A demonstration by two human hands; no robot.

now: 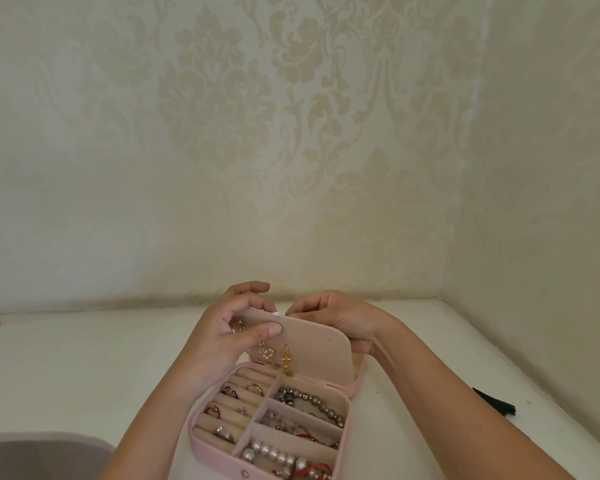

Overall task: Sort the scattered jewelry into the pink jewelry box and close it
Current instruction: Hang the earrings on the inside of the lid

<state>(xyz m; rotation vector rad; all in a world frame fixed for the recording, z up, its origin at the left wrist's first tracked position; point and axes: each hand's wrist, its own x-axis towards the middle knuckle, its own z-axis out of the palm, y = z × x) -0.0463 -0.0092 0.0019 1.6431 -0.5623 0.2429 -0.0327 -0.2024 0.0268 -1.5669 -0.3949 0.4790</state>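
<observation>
Head view: looking down over both forearms at a pale desk (84,358) set against a patterned cream wall (291,133).
Pink jewelry box (201,441): lay open on the desk at lower centre, between the two forearms, its snap-button front nearest the camera.
Earring panel (312,344): a beige flap stood upright at the back of the box, tilted slightly toward the camera.
Left hand (222,327): clamped on the panel's upper left corner, with the thumb pressed on the front face and the fingers curled over the top edge.
Right hand (336,317): sat behind the panel's top edge with curled fingers. Its fingertips were close to the left hand's, and whether they gripped anything could not be told.
White bit (275,314): a tiny pale piece at the panel's top edge, between the two hands' fingertips; too small to identify.
Gold earring (286,360): hung from the panel front, just right of a pink beaded earring (268,354).
Rings (254,389): tucked among the padded rolls in the box's left half.
Silver bead bracelet (312,400): in the far right compartment.
Pearl strand (274,453): in the near right compartment, with red cord beside it.
Dark object (496,403): on the desk, well to the right of the box.
Grey tray (42,455): at the lower left corner, partly out of frame.
</observation>
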